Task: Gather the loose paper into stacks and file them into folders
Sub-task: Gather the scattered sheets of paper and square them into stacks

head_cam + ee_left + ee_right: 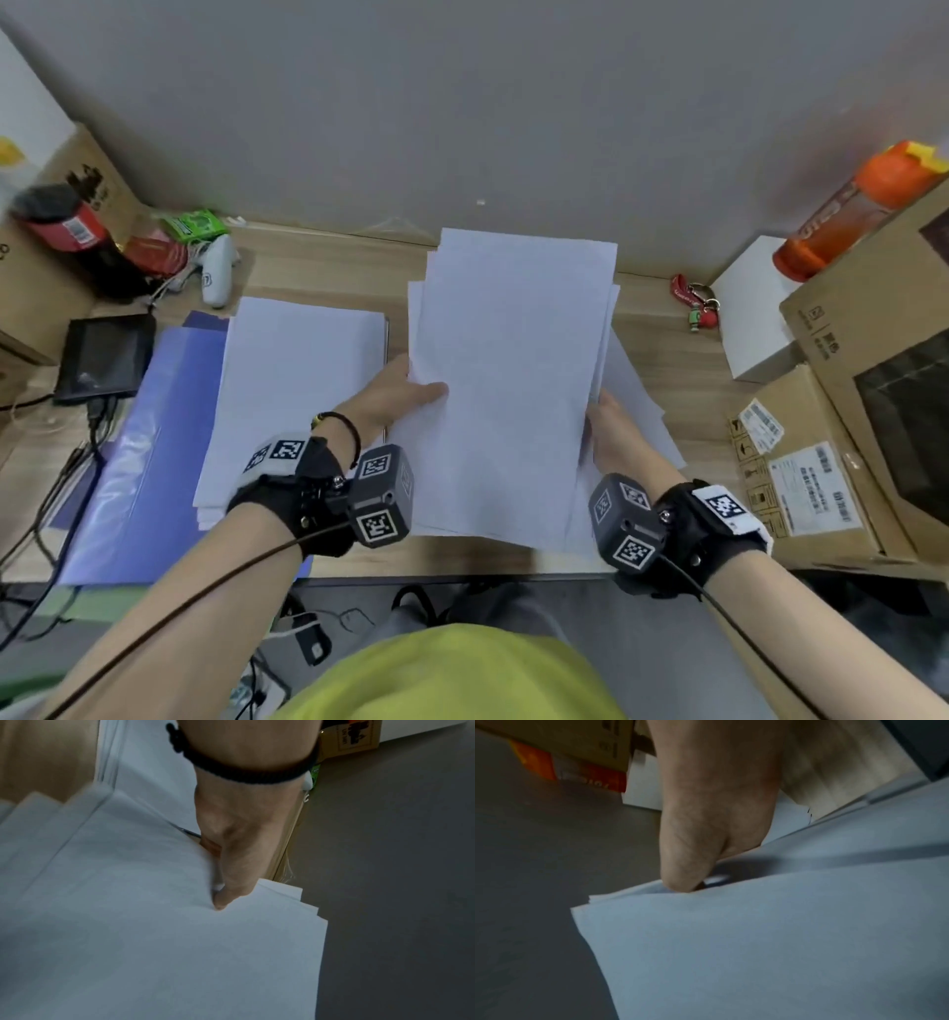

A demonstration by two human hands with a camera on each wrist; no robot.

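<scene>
The left hand grips the left edge of a bunch of white paper. Its thumb lies on top of the top sheet and the other fingers are hidden under the paper. The right hand grips the right edge the same way, thumb on top. Both hands hold the bunch up over the wooden desk, and its sheets do not line up at the corners.

The left wrist view shows the left thumb pressing down on the top sheet, and stepped sheet edges that the head view does not show so well. The right wrist view shows the right thumb at the paper's edge with a gap between sheets.

To the left, another pile of paper lies flat on a blue folder. Farther back on the right stand cardboard boxes and an orange bottle.
</scene>
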